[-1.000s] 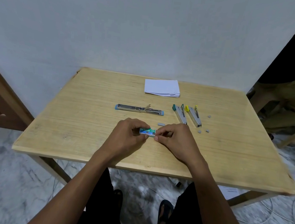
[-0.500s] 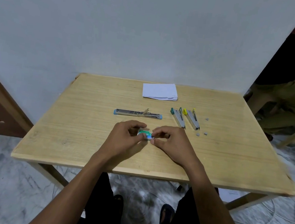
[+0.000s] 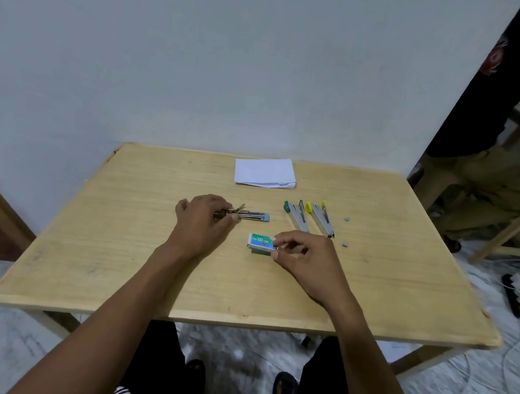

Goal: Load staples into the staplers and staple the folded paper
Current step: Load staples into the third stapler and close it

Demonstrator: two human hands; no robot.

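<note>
A small green and white staple box (image 3: 260, 242) lies on the wooden table (image 3: 117, 245). My right hand (image 3: 306, 263) pinches its right end with thumb and forefinger. My left hand (image 3: 204, 223) rests over the left part of the opened blue stapler (image 3: 255, 215), fingers curled on its metal body. A green stapler (image 3: 297, 215) and a yellow stapler (image 3: 322, 218) lie open side by side to the right. The folded white paper (image 3: 264, 171) sits at the table's far edge.
Two small grey staple strips (image 3: 346, 219) (image 3: 346, 244) lie right of the yellow stapler. A person (image 3: 499, 133) stands at the far right beside a wooden frame. A power strip (image 3: 516, 297) and cables lie on the marble floor.
My left hand left the staple box and moved up-left onto the blue stapler. The right hand stays on the box, which now rests on the table.
</note>
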